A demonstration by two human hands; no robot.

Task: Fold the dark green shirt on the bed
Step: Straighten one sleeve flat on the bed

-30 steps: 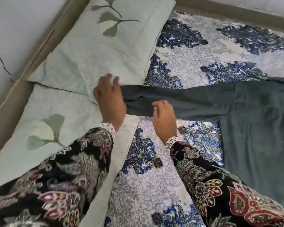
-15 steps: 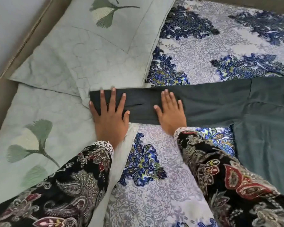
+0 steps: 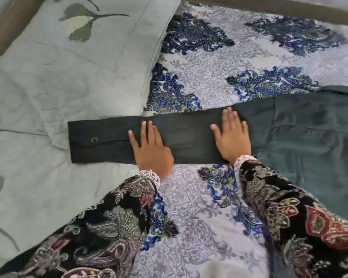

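Observation:
The dark green shirt [image 3: 313,141] lies on the bed at the right, its body running off the right edge. One long sleeve [image 3: 185,137] stretches flat to the left, and its cuff with a small button reaches onto a pillow. My left hand [image 3: 150,149] presses flat on the middle of the sleeve, fingers straight and spread. My right hand [image 3: 232,137] lies flat on the sleeve close to the shoulder seam, fingers straight.
Two pale green pillows [image 3: 72,77] with leaf embroidery cover the left side. The bedsheet [image 3: 209,217] has a blue and grey floral print. A brown bed frame edge [image 3: 269,11] runs along the top.
Both hands have slid to the right along the sleeve, leaving the cuff end uncovered and flat. Earlier the fingers were curled on the cuff; they now lie straight.

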